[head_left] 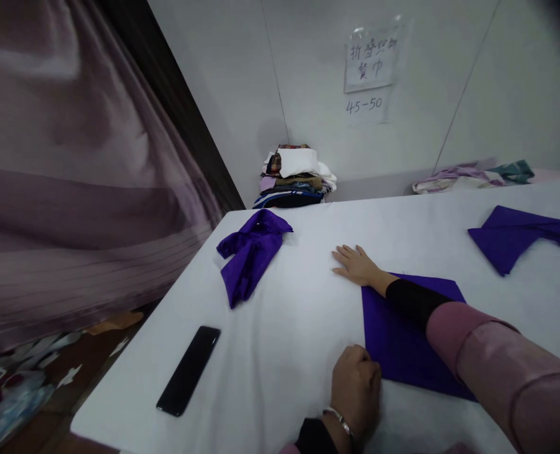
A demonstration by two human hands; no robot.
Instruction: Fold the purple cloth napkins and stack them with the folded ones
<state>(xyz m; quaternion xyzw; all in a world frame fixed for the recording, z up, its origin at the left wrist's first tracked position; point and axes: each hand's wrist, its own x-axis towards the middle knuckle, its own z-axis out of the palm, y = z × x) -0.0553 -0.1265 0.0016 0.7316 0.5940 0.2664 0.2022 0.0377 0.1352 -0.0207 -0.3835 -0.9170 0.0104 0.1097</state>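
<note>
A flat, four-sided purple cloth napkin lies on the white tabletop under my right forearm. At its near-left corner, my left hand, with a bracelet at the wrist, is closed, the fingers pinched at the cloth's edge. My right hand rests flat with fingers spread beside the napkin's far-left corner, its fingertips on the white tabletop. The right sleeve hides part of the napkin's middle and right side.
A crumpled purple cloth lies at the left, and another purple cloth at the far right. A black phone is near the left edge of the white table. Folded clothes are stacked by the wall, below a paper sign.
</note>
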